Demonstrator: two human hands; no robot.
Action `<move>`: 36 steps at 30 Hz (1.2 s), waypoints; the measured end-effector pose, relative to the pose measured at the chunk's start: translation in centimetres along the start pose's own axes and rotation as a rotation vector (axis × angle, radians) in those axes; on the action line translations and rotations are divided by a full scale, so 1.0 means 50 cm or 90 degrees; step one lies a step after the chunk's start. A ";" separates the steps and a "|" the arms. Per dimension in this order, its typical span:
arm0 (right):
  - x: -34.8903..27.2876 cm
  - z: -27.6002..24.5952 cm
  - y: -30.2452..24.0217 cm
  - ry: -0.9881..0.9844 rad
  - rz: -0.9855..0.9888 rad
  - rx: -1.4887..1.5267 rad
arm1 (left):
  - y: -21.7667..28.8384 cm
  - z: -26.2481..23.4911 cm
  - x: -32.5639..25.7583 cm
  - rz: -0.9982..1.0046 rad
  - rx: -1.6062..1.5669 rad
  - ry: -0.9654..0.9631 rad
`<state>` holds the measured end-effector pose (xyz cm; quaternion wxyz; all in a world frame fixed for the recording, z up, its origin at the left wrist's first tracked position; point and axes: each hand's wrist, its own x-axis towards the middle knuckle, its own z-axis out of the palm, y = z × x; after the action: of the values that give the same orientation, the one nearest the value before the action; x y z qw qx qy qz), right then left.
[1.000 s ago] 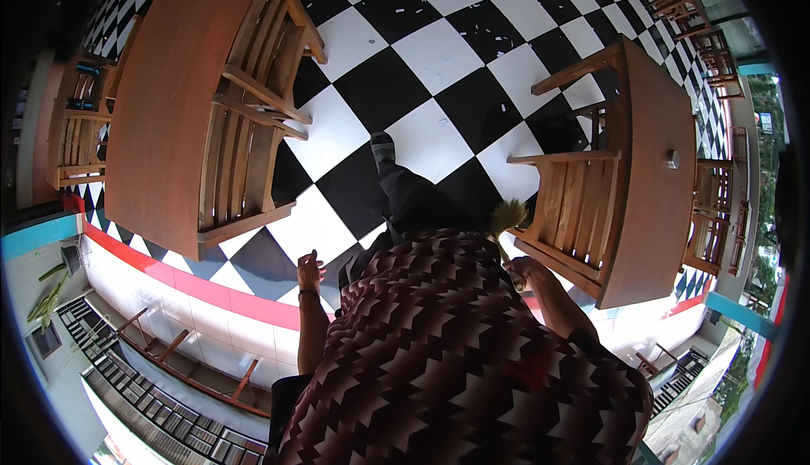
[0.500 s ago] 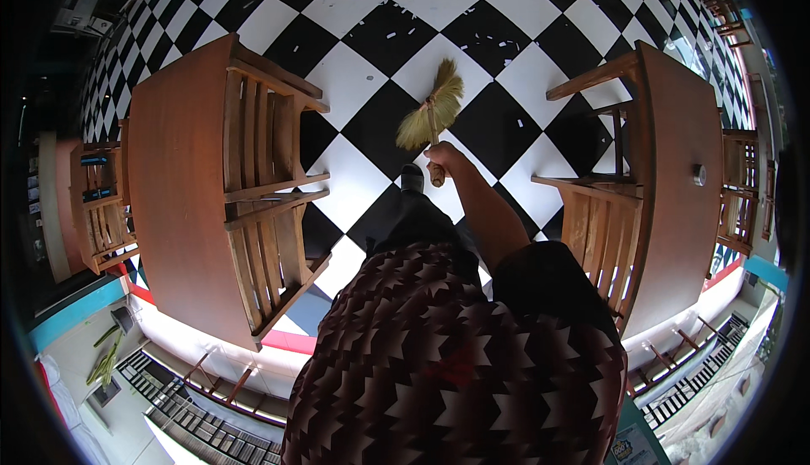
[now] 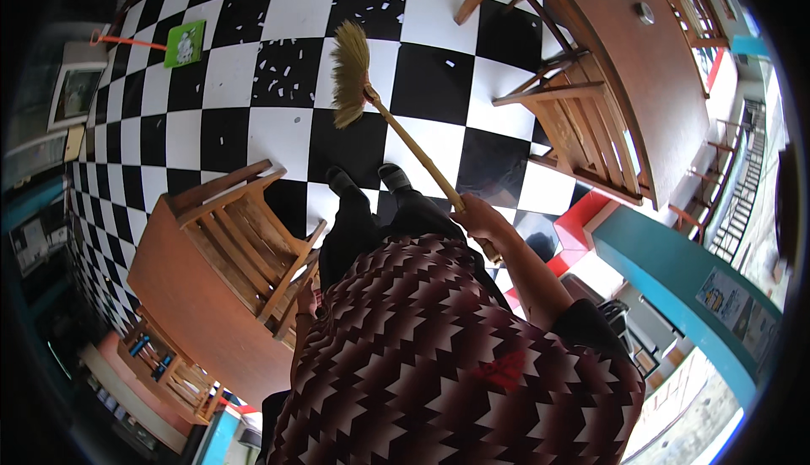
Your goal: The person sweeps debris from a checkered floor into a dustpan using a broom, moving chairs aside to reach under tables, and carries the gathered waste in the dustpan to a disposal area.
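Observation:
My right hand (image 3: 483,218) is wrapped round the wooden handle of a broom (image 3: 405,140), close to its top end. The broom slants away to the left, and its straw head (image 3: 349,75) rests on the chequered floor ahead of my feet. At my left side, beside a wooden chair (image 3: 245,250), my left hand (image 3: 309,298) hangs low; its fingers are too small and partly hidden to make out. Small white paper scraps (image 3: 287,72) are scattered on the black and white tiles beyond and left of the straw head.
A green dustpan (image 3: 185,44) with an orange handle lies at the far left. One brown table (image 3: 202,321) stands to my left, another table (image 3: 607,35) to the right with a chair (image 3: 582,119). A teal and white low wall (image 3: 666,271) is at the right.
My view has turned, and the dustpan now shows fully at left. The broom, earlier foreshortened in front of me, now slants out to the left at full length. My left hand has come into view.

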<state>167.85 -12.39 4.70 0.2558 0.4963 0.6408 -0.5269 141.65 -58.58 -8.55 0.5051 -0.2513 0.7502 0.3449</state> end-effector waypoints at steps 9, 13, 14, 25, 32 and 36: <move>-0.263 0.070 0.194 0.159 0.458 0.368 | 0.616 0.183 0.064 0.112 0.298 -0.018; -0.118 0.072 0.260 0.197 0.539 0.299 | 0.786 0.202 0.065 0.298 0.380 -0.087; -0.056 0.103 0.332 0.176 0.563 0.208 | 0.825 0.213 0.060 0.318 0.416 -0.111; 0.533 0.055 -0.011 0.163 0.149 -0.181 | 0.895 -0.077 0.147 0.046 0.463 0.067; 0.510 -0.002 -0.376 0.181 0.154 -0.073 | 0.827 -0.159 0.226 -0.073 0.339 0.053; 0.399 -0.068 -0.410 0.114 0.173 -0.012 | 0.891 -0.027 0.249 0.008 0.362 -0.020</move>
<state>142.45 -0.93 -2.55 0.2710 0.6207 0.5929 -0.4356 104.01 -31.64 -8.04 0.5645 -0.0891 0.8107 0.1276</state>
